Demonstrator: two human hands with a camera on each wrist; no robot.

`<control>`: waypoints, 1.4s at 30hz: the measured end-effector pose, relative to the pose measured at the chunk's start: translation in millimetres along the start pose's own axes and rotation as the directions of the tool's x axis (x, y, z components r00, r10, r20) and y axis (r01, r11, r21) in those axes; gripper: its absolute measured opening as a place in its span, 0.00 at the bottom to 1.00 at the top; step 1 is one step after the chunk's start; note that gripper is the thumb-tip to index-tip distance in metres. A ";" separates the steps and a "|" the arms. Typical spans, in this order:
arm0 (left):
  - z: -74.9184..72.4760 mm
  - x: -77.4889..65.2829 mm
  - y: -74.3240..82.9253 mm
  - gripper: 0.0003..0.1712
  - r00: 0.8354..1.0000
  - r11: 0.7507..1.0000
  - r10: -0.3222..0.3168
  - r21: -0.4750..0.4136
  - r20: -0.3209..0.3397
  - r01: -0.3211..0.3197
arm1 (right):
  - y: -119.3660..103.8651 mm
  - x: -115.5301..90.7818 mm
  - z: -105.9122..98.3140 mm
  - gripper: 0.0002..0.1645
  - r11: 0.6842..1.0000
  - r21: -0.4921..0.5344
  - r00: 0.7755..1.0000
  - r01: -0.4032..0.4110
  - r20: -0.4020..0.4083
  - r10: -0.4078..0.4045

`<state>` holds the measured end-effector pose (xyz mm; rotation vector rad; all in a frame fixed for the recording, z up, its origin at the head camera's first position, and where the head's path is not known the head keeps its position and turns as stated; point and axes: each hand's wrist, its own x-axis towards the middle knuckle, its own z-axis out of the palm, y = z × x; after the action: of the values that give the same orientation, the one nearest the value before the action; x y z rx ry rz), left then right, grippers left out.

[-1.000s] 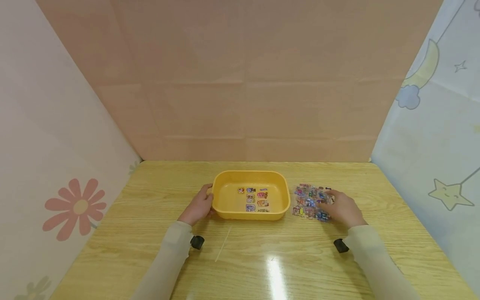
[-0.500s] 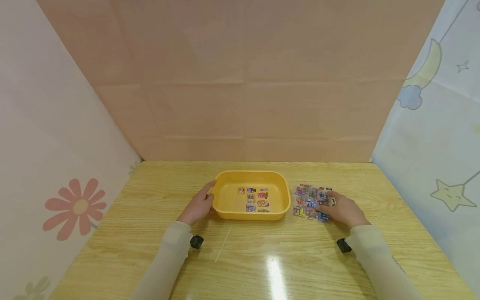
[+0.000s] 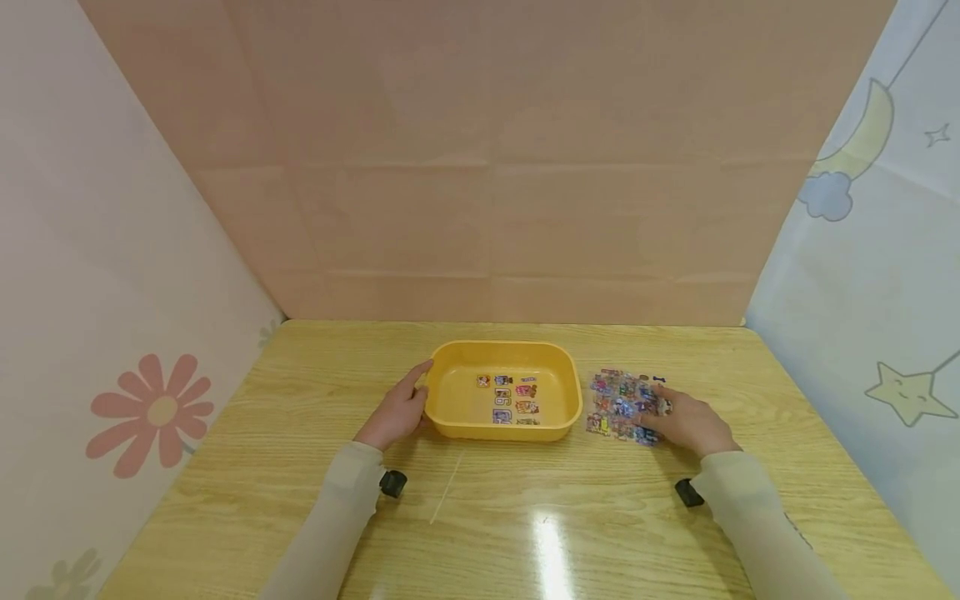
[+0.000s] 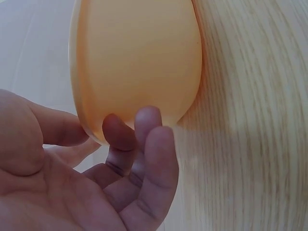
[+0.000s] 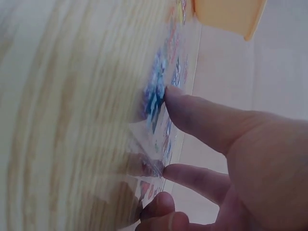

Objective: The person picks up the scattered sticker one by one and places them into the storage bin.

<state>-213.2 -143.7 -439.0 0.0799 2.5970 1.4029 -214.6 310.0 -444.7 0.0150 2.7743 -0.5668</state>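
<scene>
A yellow plastic basin [image 3: 450,392] sits on the table, with several small cartoon stickers [image 3: 527,407] on its floor. My left hand [image 3: 395,412] grips the basin's left end; in the left wrist view the thumb is at the rim and the fingers curl against the outer wall. Right of the basin lies a spread of clear sticker sheets [image 3: 621,406] with colourful figures. My right hand [image 3: 688,421] rests at their right side. Close up, its thumb [image 5: 185,106] touches the printed sheets [image 5: 156,91], and the index fingertip is at a bent-up clear edge.
The wood-grain table [image 3: 360,533] carries a thin pale strip [image 3: 446,490] in front of the basin. A plain brownish-pink backdrop [image 3: 487,167] stands behind, with patterned side walls left and right. A dark wrist device [image 3: 393,483] is on each forearm.
My left forefinger has come up onto the basin's rim. The right hand has shifted slightly right and down along the sheets. The basin has stayed in place.
</scene>
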 end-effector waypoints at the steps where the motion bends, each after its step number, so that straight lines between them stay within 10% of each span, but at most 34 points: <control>1: -0.1 -0.3 0.2 0.30 1.000 1.000 0.000 -0.001 0.001 0.000 | 0.5 -0.1 0.5 0.54 1.000 -0.007 1.000 0.001 -0.003 -0.001; 42: -1.1 -4.1 3.1 0.29 0.999 0.999 0.004 0.036 -0.033 -0.003 | -5.8 0.7 5.0 0.51 0.990 0.139 0.997 -0.016 -0.072 0.026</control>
<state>-209.5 -143.4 -435.3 0.0670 2.6504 1.3698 -214.2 302.7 -447.1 0.0976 2.7960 -0.7673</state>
